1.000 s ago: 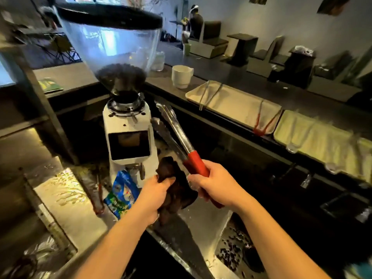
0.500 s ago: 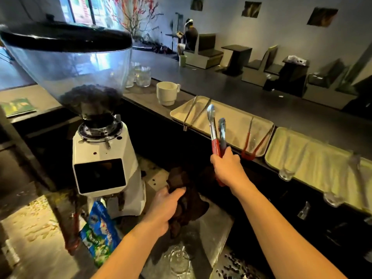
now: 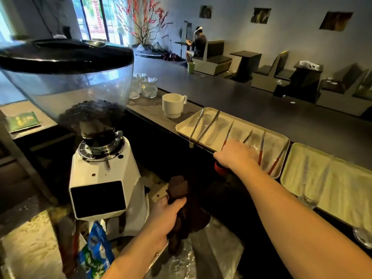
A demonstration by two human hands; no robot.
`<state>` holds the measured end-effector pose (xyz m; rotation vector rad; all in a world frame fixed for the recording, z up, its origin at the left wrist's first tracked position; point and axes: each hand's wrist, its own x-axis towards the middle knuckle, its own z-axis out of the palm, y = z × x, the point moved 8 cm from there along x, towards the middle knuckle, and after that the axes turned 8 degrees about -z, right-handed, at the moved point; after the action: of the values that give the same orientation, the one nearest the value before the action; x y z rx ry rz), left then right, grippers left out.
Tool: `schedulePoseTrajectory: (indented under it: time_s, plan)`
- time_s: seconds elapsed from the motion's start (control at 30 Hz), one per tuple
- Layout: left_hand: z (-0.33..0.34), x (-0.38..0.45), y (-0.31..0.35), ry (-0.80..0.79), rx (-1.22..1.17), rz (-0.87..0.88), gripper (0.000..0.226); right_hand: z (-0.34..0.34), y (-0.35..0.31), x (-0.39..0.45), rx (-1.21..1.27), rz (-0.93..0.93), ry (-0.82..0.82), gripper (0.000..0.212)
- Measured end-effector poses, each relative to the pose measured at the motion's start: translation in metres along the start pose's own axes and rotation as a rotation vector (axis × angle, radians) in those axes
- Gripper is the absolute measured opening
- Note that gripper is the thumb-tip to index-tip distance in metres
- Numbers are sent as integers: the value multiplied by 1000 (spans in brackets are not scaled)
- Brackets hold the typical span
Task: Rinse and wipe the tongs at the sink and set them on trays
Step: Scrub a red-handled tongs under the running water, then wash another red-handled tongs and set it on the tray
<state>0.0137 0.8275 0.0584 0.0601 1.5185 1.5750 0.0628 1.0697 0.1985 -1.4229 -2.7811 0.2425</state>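
Although a blue and green packet (image 3: 94,252) at the foot of the coffee grinder (image 3: 100,178) carries printing, none of it can be read, and the green card (image 3: 23,121) on the far-left shelf is just as unclear. The grinder stands at the left, white-bodied, with a dark screen on its front and a clear hopper (image 3: 76,87) holding dark beans under a black lid. Right of it on the counter sit two clear glasses (image 3: 144,87) and, nearer, a white mug (image 3: 173,105). A cream tray (image 3: 231,137) lies right of the mug, and a second tray (image 3: 330,182) lined with a pale yellow cloth lies just beside it, further right.

The right hand (image 3: 236,155) reaches over the near edge of the cream tray, closed around the red handle of a pair of tongs (image 3: 226,137); its metal arms point away across the tray, blurred, and the hand covers most of the grip. All-metal tongs (image 3: 203,125) lie on the tray's left end, their hinge over the near rim, and another red-handled pair (image 3: 269,156) lies at the right end.

The left hand (image 3: 167,216) is clenched on a dark brown cloth (image 3: 187,208), held above the steel sink (image 3: 213,248) at the near edge.
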Motion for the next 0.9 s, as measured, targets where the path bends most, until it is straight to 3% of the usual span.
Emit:
schedulePoseTrajectory:
  time_s: [0.17,0.4,0.6,0.77,0.9]
  plan:
    - [-8,3,-2,-3,12,-53,16,-1,5,18,125,42,68,60]
    - [-19,-1,-3,32,-2,-62,15,-8,6,12,100,14,81,67]
    - [-36,-22,-1,47,-30,-35,14,-35,-30,-41,112,-208,355,30]
    - [-71,-49,-10,73,-91,-44,13,-9,-89,-103,356,-417,183,19]
    - [-122,-81,-28,57,-107,-64,13,34,-149,-164,574,-518,-17,22]
